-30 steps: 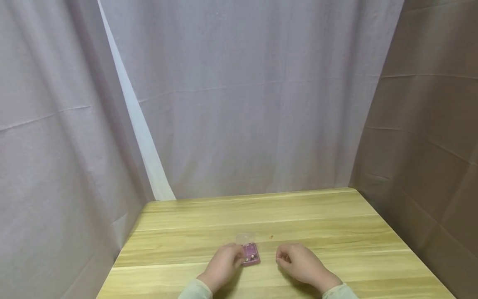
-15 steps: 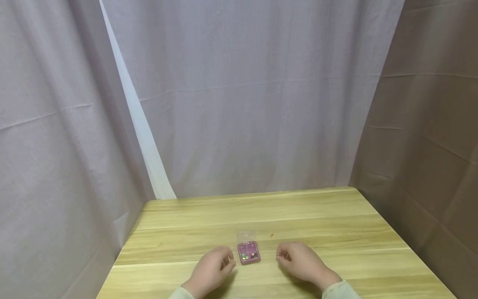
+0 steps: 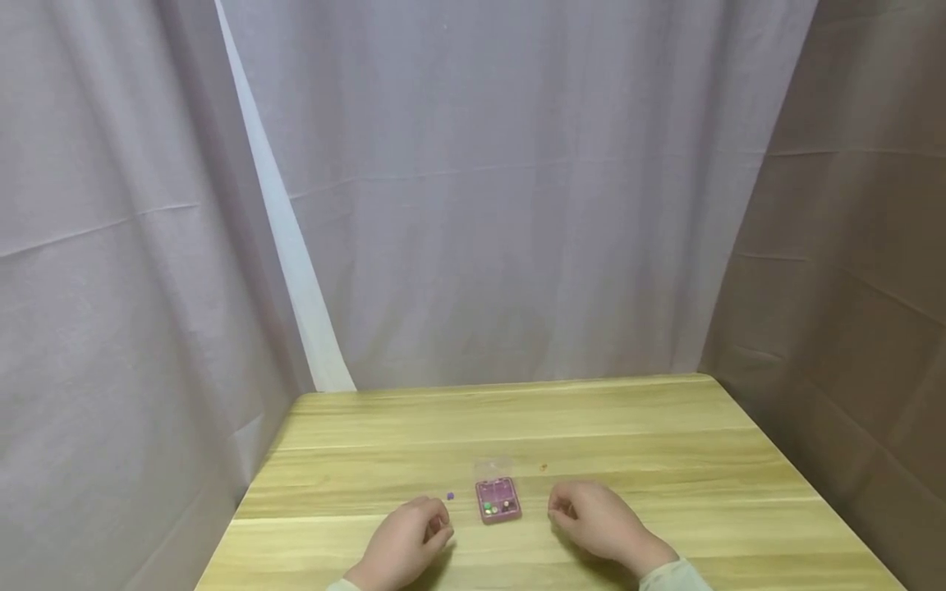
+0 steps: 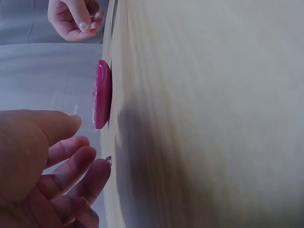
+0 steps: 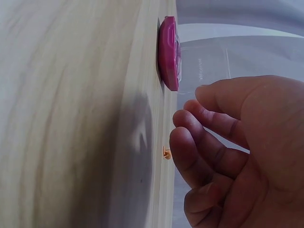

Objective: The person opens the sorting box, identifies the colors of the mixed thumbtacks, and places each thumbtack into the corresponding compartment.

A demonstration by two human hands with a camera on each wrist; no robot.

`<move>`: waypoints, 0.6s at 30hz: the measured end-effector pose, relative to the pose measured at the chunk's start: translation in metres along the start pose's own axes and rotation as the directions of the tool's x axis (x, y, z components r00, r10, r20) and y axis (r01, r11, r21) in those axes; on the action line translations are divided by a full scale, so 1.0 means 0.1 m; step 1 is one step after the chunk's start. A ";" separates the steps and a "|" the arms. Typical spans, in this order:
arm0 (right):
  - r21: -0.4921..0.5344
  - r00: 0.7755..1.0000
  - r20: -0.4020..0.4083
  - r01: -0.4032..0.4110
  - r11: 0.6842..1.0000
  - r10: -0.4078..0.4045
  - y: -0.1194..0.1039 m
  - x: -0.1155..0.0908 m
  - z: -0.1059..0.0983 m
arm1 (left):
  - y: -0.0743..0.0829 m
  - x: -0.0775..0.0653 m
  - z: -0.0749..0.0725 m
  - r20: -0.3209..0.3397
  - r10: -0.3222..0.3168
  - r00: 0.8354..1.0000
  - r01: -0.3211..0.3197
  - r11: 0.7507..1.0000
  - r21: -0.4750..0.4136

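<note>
A small pink box [image 3: 498,515] lies on the table with its clear lid [image 3: 493,469] folded back. Inside its near compartments are several tiny pieces, among them a green piece [image 3: 488,506]. To the left of the box rests my left hand [image 3: 402,543], fingers loosely bent, with a gap between thumb and fingers in the left wrist view. Just beyond its fingertips is a tiny purple piece [image 3: 450,496]. On the other side, my right hand [image 3: 599,521] is loosely curled and holds nothing. A small orange piece [image 5: 166,153] lies beyond it; its kind is unclear.
The wood-grain table [image 3: 628,427] stretches out behind and beside the box. Grey curtains [image 3: 517,246] hang around its back and sides, with a pale narrow gap [image 3: 284,238] at the left.
My left hand has drawn back from the box to the left, uncovering the green piece inside and the purple piece on the table. The right hand stays in place. The head view has shifted slightly.
</note>
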State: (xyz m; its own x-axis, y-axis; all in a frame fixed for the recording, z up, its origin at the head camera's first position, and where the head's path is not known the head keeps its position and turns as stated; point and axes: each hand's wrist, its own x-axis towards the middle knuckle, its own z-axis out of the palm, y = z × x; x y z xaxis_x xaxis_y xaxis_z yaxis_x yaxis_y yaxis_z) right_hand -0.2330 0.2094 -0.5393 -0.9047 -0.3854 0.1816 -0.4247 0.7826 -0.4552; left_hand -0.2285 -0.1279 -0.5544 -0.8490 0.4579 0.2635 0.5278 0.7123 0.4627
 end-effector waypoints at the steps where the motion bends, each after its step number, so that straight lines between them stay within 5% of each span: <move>1: -0.001 1.000 -0.001 0.000 1.000 0.000 0.00 0.01 0.00 | 0.00 0.00 0.00 -0.005 0.003 1.000 -0.003 1.000 0.000; 18: 0.030 0.998 0.032 -0.058 0.998 0.057 0.27 0.35 -0.09 | -0.05 -0.02 0.03 0.000 -0.020 1.000 0.020 1.000 0.014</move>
State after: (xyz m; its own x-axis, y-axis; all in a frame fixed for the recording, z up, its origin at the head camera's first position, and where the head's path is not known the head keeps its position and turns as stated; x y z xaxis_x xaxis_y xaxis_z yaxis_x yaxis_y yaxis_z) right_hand -0.2768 0.2213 -0.5373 -0.9257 -0.3561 0.1273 -0.3707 0.7882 -0.4913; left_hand -0.2291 -0.1311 -0.5597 -0.8596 0.4431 0.2545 0.5106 0.7286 0.4565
